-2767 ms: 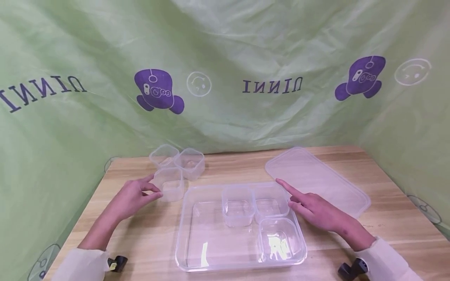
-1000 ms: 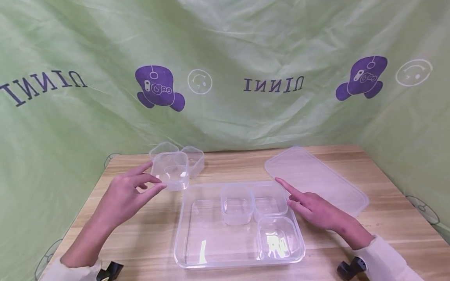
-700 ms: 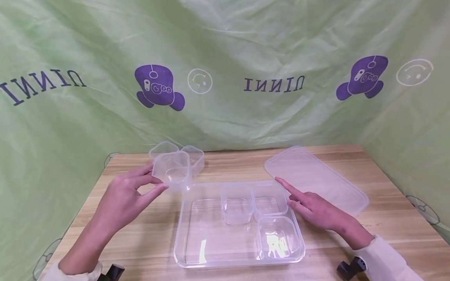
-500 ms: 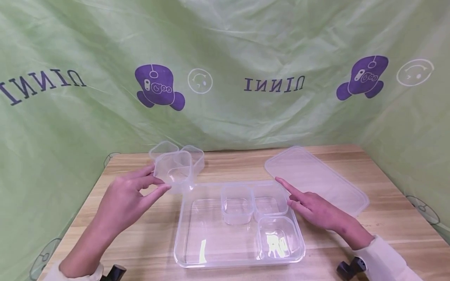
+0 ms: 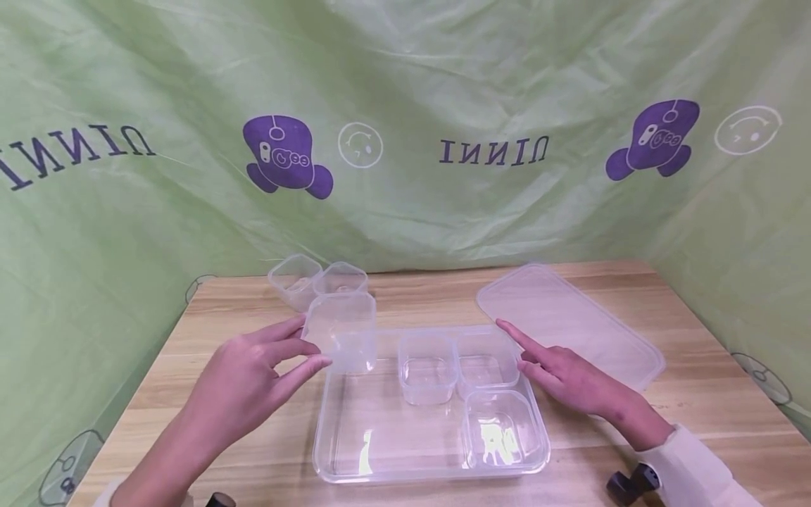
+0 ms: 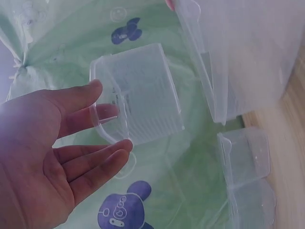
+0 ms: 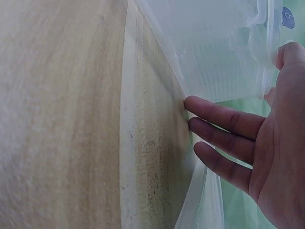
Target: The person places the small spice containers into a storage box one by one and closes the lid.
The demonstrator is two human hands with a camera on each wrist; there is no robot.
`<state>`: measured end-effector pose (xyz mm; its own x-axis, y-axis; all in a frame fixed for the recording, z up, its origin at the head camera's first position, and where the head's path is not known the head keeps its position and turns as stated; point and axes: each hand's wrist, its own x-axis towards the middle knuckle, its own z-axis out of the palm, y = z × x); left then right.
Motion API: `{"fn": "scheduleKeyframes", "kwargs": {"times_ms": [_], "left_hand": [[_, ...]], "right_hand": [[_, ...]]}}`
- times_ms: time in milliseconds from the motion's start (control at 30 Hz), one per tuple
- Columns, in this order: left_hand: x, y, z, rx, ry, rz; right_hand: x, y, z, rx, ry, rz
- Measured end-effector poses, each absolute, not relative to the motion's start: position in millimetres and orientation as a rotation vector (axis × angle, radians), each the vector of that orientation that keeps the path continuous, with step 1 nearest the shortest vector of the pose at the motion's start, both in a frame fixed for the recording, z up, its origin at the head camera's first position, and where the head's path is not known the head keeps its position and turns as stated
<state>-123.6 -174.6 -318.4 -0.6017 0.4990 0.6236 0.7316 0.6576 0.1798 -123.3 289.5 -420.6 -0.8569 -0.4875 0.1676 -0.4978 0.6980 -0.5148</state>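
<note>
In the head view my left hand [image 5: 253, 373] pinches the near-left rim of a small clear plastic container [image 5: 342, 331]. That container hangs over the back-left corner of a large clear plastic box [image 5: 380, 476], and the left wrist view shows thumb and fingers at its rim. Inside the large box stand three similar small containers: one at back middle [image 5: 427, 384], one in the back-right corner [image 5: 486, 372] and one at front right [image 5: 503, 429]. My right hand [image 5: 564, 377] rests at the box's right wall, index finger extended along the back-right corner.
Two more small containers, a left one [image 5: 295, 278] and a right one [image 5: 342, 278], stand side by side at the table's back left. A flat translucent lid [image 5: 570, 327] lies at the back right. Green printed cloth [image 5: 405, 211] encloses the wooden table [image 5: 253, 451].
My left hand has lifted the small container from beside the other two and carried it right, over the large box's back-left corner. The right hand stays almost still.
</note>
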Motion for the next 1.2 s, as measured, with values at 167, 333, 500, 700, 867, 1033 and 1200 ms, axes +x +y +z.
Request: {"fn": "scheduleKeyframes", "kwargs": {"times_ms": [167,333,500,700,867,1033,1200], "left_hand": [[-118,-168,-322,-1.034,-2.340,-0.595],[-115,-161,-326,-1.096,-2.338,-0.608],[-110,-152,-329,-1.169,-2.340,-0.675],[-102,-148,-333,-1.214,-2.358,-0.745],[-98,-146,-336,-1.246,-2.390,-0.721],[-95,-143,-337,-1.271,-2.387,-0.701],[-92,-140,-337,-1.295,-2.315,-0.668]], "right_hand": [[-123,289,-420,0.846,-2.866,0.889],[-122,290,-420,0.808,-2.901,0.863],[-120,290,-419,0.757,-2.938,0.854],[-119,289,-419,0.741,-2.957,0.868],[-120,289,-420,0.757,-2.950,0.858],[-120,289,-421,0.743,-2.937,0.832],[-122,289,-421,0.782,-2.903,0.852]]}}
